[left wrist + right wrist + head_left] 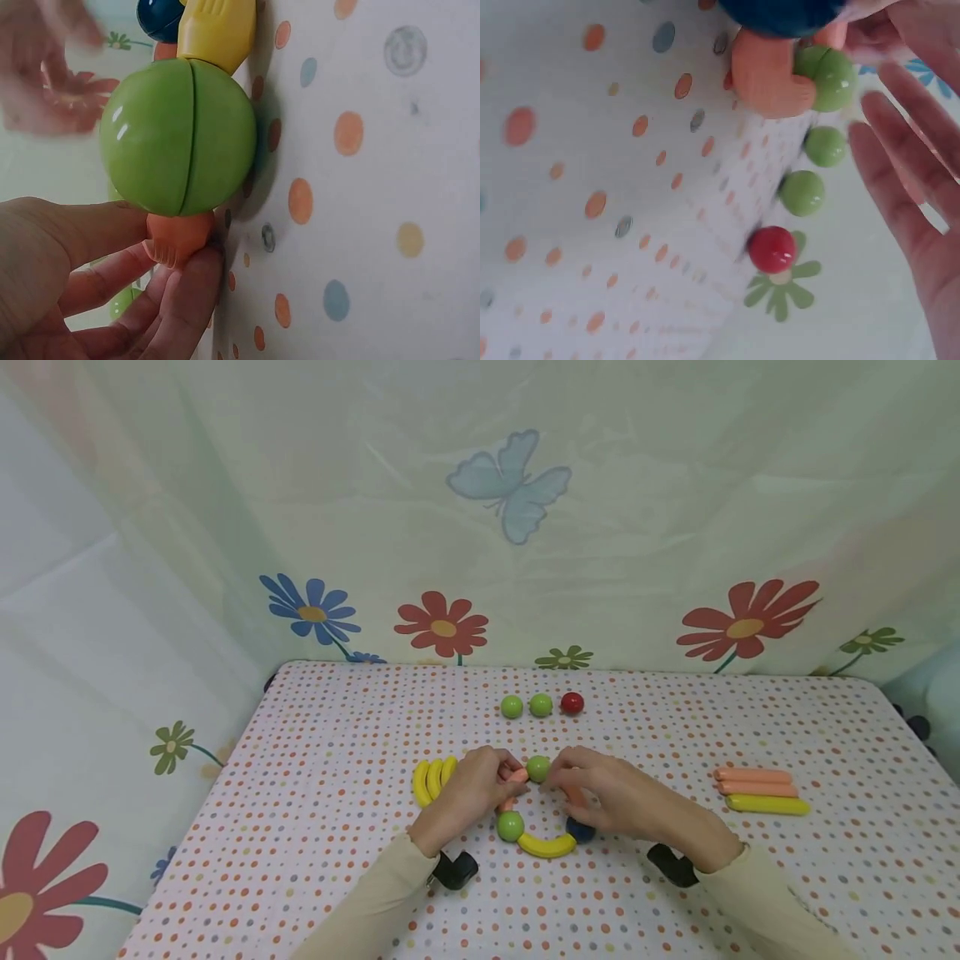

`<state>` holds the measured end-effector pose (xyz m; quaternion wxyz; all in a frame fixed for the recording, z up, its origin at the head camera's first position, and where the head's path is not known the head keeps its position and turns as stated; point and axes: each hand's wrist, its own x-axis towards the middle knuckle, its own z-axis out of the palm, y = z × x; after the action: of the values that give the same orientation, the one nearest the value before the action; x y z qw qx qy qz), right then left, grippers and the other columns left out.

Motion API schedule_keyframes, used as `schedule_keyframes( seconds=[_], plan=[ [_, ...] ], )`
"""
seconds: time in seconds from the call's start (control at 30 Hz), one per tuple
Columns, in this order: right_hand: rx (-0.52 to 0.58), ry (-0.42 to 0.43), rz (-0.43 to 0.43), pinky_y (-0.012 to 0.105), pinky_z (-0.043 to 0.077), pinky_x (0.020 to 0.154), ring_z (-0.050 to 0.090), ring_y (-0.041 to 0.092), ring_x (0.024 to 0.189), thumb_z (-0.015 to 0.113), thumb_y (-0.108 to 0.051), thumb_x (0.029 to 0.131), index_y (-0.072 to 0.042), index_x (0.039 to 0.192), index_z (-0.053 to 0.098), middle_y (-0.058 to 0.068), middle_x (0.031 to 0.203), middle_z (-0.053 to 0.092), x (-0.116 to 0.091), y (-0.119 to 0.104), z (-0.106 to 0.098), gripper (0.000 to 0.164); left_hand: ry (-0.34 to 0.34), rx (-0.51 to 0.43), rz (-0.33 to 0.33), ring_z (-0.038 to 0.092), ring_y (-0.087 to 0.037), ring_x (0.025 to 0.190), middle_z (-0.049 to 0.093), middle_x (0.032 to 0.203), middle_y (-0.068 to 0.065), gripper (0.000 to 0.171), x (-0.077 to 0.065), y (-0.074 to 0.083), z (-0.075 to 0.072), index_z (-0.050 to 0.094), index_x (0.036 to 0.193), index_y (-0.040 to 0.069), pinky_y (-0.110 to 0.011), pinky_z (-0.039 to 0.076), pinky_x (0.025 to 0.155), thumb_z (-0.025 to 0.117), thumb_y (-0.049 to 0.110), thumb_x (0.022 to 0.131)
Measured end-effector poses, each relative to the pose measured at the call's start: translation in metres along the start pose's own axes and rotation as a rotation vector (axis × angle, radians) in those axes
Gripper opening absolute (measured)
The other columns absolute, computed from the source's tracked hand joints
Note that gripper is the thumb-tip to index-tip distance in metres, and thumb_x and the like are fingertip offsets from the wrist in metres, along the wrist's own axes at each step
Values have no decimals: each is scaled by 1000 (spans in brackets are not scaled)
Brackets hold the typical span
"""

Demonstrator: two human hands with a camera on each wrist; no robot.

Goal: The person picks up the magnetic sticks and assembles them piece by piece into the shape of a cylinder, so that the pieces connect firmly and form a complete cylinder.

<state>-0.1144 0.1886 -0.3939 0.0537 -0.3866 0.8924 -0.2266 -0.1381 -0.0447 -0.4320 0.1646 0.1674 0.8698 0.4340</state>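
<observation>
A ring of toy pieces lies on the table between the hands. My left hand (480,783) pinches an orange curved piece (178,231) at the ring's left side, thumb on one side and fingers on the other. That piece meets a green ball (511,827) at the near left. A yellow curved piece (547,846) runs from this ball to a dark blue ball (581,831). My right hand (611,792) hovers over the ring's right side, its fingers extended near another orange curved piece (769,79) without gripping it. A second green ball (537,768) sits at the far side.
Two green balls (526,706) and a red ball (572,703) stand in a row farther back. Several yellow curved pieces (429,781) lie left of my left hand. At the right are two orange straight rods (753,782) and a yellow-green rod (768,804).
</observation>
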Motion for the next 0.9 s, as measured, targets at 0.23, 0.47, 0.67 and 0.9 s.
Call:
schedule_keyframes(
  seconds=[0.23,0.47,0.67,0.9],
  plan=[
    [-63,-69,-50,32,58,78,63,13,101,95,-9,75,-21,103,76,-6,110,62,-20,-7,6,36,10,17,-10,51,-5,53,64,76,1,19,-1,0,0,73,111,-1,-17,39,53,77,10,96],
    [-96,38,-115,30,60,77,66,18,99,94,3,72,-12,103,75,2,111,63,-31,-2,18,39,15,36,-16,51,-5,55,64,79,2,20,0,1,0,74,112,0,-18,40,55,78,11,96],
    [-83,10,-108,28,59,78,65,14,97,91,2,76,-9,104,75,1,110,63,-31,-4,15,34,27,44,10,51,-5,56,64,79,0,21,0,1,0,74,110,-1,-18,41,55,79,11,94],
    [-55,31,-149,31,59,83,63,15,102,89,4,78,-8,108,74,1,113,62,-35,1,15,35,31,61,16,50,-6,58,63,79,0,21,0,1,1,74,109,-2,-18,40,55,80,11,94]
  ],
)
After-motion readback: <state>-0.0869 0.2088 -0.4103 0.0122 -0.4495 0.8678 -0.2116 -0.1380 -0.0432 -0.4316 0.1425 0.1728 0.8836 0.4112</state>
